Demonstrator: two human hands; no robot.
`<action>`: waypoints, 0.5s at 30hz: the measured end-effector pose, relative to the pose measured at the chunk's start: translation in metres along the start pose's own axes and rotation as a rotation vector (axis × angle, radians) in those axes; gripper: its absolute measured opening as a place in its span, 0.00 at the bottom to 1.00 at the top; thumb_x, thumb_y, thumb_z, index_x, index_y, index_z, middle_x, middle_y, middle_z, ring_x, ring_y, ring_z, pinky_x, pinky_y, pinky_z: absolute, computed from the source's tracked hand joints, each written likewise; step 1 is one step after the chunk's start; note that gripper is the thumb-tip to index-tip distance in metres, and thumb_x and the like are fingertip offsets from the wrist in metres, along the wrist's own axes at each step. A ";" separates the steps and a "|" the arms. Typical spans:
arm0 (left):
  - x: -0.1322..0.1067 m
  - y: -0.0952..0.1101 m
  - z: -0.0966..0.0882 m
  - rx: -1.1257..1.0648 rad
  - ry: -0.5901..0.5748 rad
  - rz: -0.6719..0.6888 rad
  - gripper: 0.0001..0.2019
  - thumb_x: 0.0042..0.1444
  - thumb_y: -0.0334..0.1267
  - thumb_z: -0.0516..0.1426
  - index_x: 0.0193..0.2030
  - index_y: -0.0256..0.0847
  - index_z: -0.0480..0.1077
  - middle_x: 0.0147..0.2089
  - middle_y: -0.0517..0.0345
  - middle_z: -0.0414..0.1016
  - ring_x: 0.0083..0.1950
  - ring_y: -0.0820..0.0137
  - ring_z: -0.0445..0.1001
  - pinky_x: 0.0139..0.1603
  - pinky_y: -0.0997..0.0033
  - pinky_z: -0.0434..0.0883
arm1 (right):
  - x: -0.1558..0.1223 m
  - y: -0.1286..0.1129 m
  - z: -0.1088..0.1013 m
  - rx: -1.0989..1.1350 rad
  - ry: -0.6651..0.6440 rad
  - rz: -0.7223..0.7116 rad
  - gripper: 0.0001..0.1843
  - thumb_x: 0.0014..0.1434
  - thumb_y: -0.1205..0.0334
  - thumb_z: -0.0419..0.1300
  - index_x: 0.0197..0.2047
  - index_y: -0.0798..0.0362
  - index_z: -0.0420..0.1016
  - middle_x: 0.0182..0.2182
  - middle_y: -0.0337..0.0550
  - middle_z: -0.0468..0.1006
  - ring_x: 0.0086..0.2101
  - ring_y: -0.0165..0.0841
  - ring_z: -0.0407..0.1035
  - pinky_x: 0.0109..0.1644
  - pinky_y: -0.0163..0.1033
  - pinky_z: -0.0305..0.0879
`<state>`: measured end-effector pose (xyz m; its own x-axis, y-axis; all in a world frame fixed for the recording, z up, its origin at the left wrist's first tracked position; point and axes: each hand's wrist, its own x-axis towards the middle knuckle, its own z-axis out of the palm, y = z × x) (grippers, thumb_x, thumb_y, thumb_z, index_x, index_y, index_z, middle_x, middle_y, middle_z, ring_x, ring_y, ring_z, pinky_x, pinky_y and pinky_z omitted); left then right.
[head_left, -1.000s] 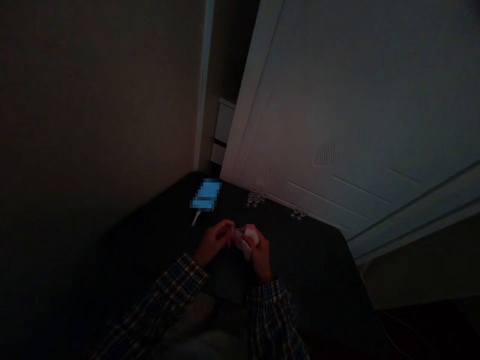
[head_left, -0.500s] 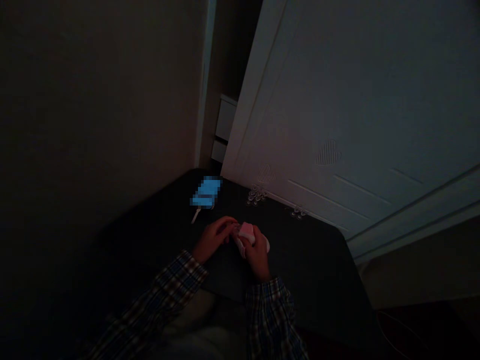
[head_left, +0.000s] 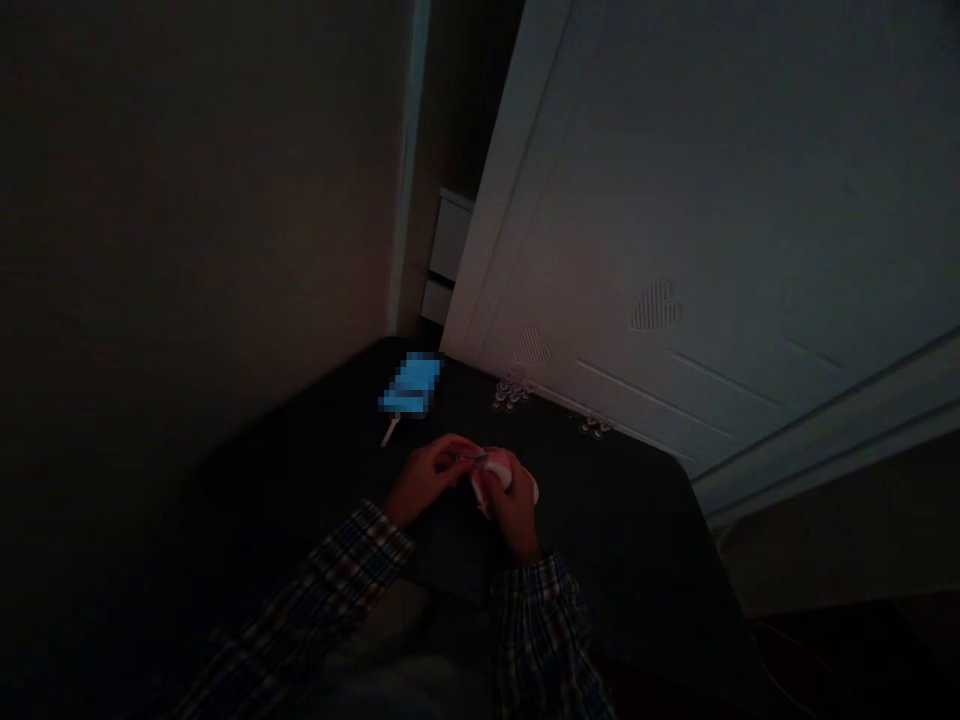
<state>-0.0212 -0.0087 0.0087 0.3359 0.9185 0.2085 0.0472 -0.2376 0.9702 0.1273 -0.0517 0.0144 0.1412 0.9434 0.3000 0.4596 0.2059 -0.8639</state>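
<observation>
The room is very dark. My right hand [head_left: 512, 510] is closed around a small pale pink and white object [head_left: 501, 470] above a dark table [head_left: 615, 530]. My left hand [head_left: 427, 478] has its fingers pinched together at the object's left side, where a thin glinting piece [head_left: 472, 457] shows between the fingertips. What that piece is I cannot make out. Both sleeves are plaid.
A phone with a glowing blue screen [head_left: 411, 385] lies at the table's far left corner with a white cable end [head_left: 391, 431] beside it. Two small clusters of clear shiny bits [head_left: 511, 391] sit along the back edge against a white panelled door [head_left: 675, 250].
My hands stayed together over the table. The pink object turned slightly in my right hand, and my left fingers shifted a little on its left side.
</observation>
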 end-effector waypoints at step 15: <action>-0.001 0.000 0.002 0.030 0.059 -0.072 0.16 0.52 0.51 0.54 0.38 0.40 0.65 0.24 0.63 0.73 0.18 0.76 0.67 0.19 0.78 0.60 | -0.003 -0.003 -0.003 -0.071 0.018 0.042 0.14 0.53 0.57 0.55 0.41 0.51 0.74 0.32 0.38 0.76 0.33 0.33 0.68 0.35 0.33 0.62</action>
<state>-0.0198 -0.0102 0.0084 0.2746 0.9503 0.1465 0.0978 -0.1792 0.9789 0.1281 -0.0558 0.0169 0.1771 0.9460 0.2714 0.5142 0.1462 -0.8451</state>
